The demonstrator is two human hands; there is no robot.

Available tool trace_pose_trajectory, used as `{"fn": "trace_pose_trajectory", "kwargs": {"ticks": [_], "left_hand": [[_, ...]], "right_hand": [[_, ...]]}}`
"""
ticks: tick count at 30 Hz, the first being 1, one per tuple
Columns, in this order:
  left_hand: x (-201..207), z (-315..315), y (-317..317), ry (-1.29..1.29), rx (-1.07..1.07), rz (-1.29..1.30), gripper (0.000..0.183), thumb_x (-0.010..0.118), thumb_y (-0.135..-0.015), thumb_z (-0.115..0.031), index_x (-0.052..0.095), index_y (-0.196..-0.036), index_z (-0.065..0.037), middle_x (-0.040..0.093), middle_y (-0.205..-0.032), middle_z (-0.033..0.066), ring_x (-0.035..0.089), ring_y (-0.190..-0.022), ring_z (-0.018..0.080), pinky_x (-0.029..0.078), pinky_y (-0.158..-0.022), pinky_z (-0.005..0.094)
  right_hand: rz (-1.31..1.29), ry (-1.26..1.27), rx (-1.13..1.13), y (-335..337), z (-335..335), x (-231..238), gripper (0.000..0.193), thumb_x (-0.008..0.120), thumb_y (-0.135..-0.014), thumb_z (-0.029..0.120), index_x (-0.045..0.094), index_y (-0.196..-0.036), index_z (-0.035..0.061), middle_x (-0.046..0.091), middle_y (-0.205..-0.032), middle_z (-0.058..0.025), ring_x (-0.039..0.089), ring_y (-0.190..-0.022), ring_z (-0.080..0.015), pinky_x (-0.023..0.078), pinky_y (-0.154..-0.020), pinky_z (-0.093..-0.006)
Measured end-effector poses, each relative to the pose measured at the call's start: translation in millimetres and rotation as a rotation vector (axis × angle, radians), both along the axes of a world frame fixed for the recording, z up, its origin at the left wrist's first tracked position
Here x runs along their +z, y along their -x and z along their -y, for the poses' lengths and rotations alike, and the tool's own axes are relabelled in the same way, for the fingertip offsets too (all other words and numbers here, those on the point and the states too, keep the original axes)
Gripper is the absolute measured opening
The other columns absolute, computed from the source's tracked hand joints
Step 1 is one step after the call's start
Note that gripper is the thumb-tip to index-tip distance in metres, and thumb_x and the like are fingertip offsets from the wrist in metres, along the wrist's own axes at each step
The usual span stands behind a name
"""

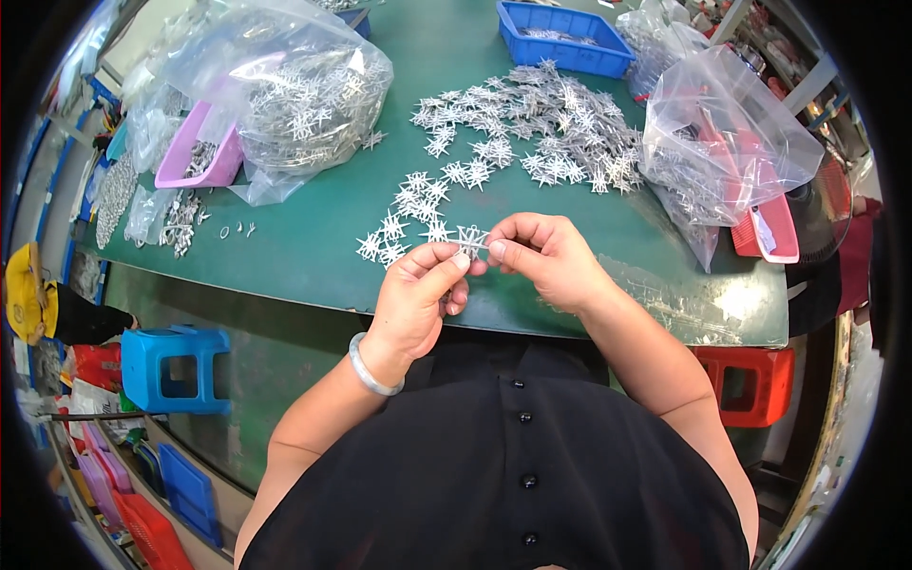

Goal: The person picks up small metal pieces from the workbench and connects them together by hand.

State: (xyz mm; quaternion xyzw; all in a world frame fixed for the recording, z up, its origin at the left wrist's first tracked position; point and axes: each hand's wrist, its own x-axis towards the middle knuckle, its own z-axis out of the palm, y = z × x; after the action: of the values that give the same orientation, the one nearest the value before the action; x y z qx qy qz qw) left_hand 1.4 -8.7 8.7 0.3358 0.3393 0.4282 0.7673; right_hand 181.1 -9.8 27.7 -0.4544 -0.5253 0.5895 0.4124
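Between my two hands, just over the table's near edge, is a small silvery star-shaped metal piece [471, 240] with thin spiky arms. My left hand [418, 294] pinches its left side between thumb and fingers, and a pale bangle circles that wrist. With thumb and forefinger, my right hand [548, 256] grips the right side. Several like pieces [418, 198] lie loose just beyond my hands. They trail up to a large spread pile of the same stars [570, 123] on the green table [313, 242].
Clear plastic bags of star pieces stand at left [313, 104] and right [703, 142]. Around them are a pink basket [228, 157], a red-pink tray [781, 233] and a blue bin [560, 52]. Below are a blue stool [171, 370] and a red stool [760, 385]. A person in yellow [33, 294] is far left.
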Motion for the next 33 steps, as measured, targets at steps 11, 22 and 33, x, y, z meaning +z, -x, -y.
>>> {"fn": "trace_pose_trajectory", "kwargs": {"ticks": [11,22,33], "left_hand": [[-7,3,-4,-0.026,0.039,-0.011,0.008,0.057,-0.084,-0.007,0.058,-0.091,-0.006,0.061,-0.079,0.0054,0.048,-0.055,0.0063,0.036,-0.047,0.0190],[1,4,-3,-0.070,0.015,0.016,0.029,0.052,-0.084,-0.002,0.053,-0.114,-0.002,0.054,-0.078,0.0013,0.048,-0.061,0.0075,0.039,-0.052,0.0205],[-6,3,2,-0.111,0.031,0.127,0.026,0.054,-0.084,-0.003,0.055,-0.110,-0.002,0.057,-0.087,0.0027,0.054,-0.065,0.0092,0.042,-0.054,0.0208]], "right_hand": [[-0.023,-0.030,-0.076,1,5,-4,0.009,0.057,-0.084,0.009,0.059,-0.083,0.0003,0.055,-0.070,0.0041,0.043,-0.061,-0.0016,0.035,-0.054,-0.0182],[0.070,-0.240,-0.123,2,9,-6,0.007,0.057,-0.082,0.006,0.059,-0.085,0.0001,0.058,-0.073,0.0005,0.049,-0.067,-0.0051,0.042,-0.061,-0.0219],[0.194,-0.423,-0.126,3,10,-6,0.006,0.058,-0.080,0.003,0.059,-0.084,-0.0008,0.059,-0.078,-0.0055,0.054,-0.071,-0.0114,0.043,-0.065,-0.0250]]}}
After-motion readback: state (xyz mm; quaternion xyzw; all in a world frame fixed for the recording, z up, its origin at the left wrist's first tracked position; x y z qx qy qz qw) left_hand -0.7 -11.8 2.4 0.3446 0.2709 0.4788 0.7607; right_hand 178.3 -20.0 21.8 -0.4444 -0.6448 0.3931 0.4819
